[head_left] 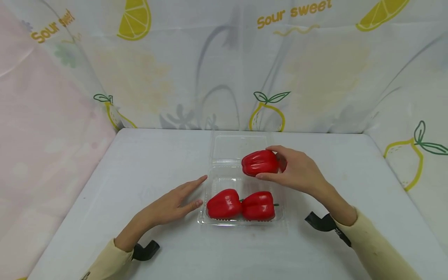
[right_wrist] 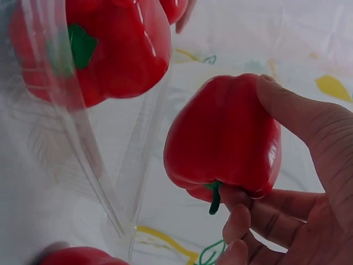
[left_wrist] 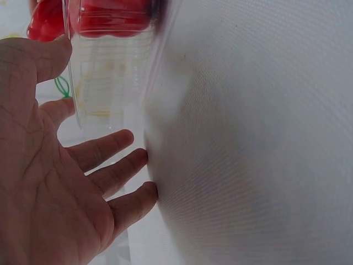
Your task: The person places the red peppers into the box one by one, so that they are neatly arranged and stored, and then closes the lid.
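My right hand (head_left: 297, 171) grips a red bell pepper (head_left: 259, 163) between thumb and fingers, above the back part of a clear plastic clamshell box (head_left: 241, 223). In the right wrist view this pepper (right_wrist: 220, 132) has its green stem pointing down. Two more red bell peppers, a left one (head_left: 224, 204) and a right one (head_left: 259, 206), lie side by side in the box's front half. Beside the box's left wall, my left hand (head_left: 168, 206) is spread with straight fingers. Its thumb (left_wrist: 52, 58) is at the rim; whether it touches cannot be told.
The box's lid (head_left: 241, 146) lies folded back toward the rear. Another red shape (right_wrist: 83, 258) is partly seen at the bottom of the right wrist view. A white table (head_left: 140, 155) carries everything, with a lemon-printed cloth (head_left: 210, 70) hanging behind it.
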Demonstrator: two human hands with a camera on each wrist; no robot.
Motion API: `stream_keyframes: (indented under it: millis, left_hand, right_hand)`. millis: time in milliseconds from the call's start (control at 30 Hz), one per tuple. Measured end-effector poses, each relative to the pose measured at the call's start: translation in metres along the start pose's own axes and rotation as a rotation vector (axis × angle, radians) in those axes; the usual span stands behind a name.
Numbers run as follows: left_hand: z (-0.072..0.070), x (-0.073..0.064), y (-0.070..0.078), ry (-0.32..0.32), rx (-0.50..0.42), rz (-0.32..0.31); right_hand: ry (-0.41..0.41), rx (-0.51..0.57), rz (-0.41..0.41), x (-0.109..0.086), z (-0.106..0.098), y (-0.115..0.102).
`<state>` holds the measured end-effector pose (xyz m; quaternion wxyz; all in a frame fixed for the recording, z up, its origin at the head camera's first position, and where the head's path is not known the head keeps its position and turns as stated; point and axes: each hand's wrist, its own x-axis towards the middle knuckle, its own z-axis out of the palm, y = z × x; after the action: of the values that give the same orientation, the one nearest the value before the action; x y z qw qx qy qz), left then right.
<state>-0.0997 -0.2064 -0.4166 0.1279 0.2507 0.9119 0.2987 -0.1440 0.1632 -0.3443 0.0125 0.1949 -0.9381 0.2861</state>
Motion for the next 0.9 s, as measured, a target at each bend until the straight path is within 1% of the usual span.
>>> stream_keyframes:
  millis: [133,267,500,700,900]
  left_hand:
    - [0.000,0.000,0.000,-0.001,-0.002,-0.007]
    - [0.001,0.000,0.000,-0.005,-0.007,-0.018]
    - [0.001,0.000,-0.001,0.003,-0.003,-0.014]
    - [0.001,0.000,-0.001,-0.003,-0.004,-0.020]
    - [0.001,0.002,-0.001,-0.010,-0.004,-0.024]
  right_hand:
    - [-0.030,-0.040,0.019,0.005,0.005,-0.007]
    - [-0.055,-0.036,0.034,0.007,0.010,-0.012]
    - [-0.065,-0.039,-0.001,0.012,0.018,-0.024]
    - [-0.067,-0.045,-0.027,0.019,0.027,-0.030]
    - [-0.084,-0.043,-0.034,0.022,0.031,-0.037]
